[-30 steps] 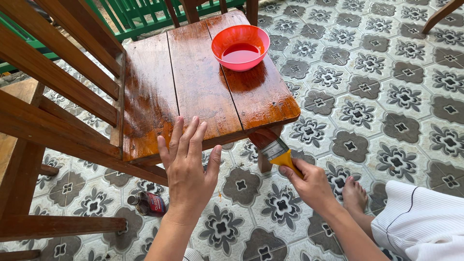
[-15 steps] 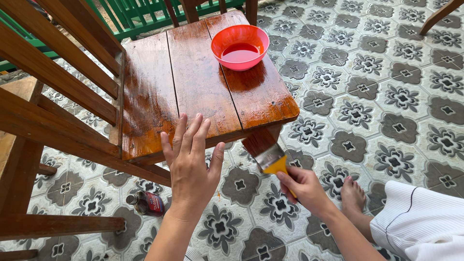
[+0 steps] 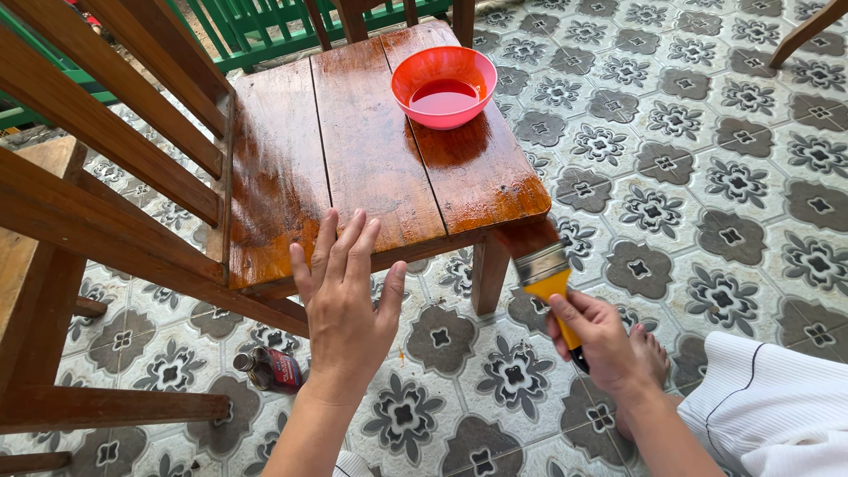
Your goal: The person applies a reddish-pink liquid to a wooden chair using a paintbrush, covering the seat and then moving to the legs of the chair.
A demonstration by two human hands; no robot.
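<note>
Two hands, one brush, one bowl, one small bottle, one wet wooden seat.

Right hand (image 3: 601, 340), low at the near right: fingers (image 3: 574, 311) closed around the yellow handle of the paintbrush (image 3: 548, 278). Metal ferrule and dark, stain-soaked bristles just above the fingertips, pointing up and far, against the near right corner edge of the seat, beside the front leg (image 3: 488, 274).

Left hand (image 3: 344, 305), near centre: fingers (image 3: 349, 243) spread flat and open, gripping nothing, tips at the near edge of the seat planks; contact with the wood unclear.

Wooden chair seat (image 3: 371, 150): three broad planks, glossy and reddish-brown, slick with fresh coating. Round plastic bowl (image 3: 442, 87), coral-red, smooth, on the far right plank, holding a pool of dark red liquid, well apart from both hands.

Slatted chair back (image 3: 106, 115) of plain brown wood on the left. Small dark bottle (image 3: 269, 371) lying on its side on the floor, left of the left wrist. Patterned grey-and-white floor tiles (image 3: 707, 132) all around. Green railing (image 3: 256, 31) at the far left. Bare foot (image 3: 649, 353) just behind the right hand.
</note>
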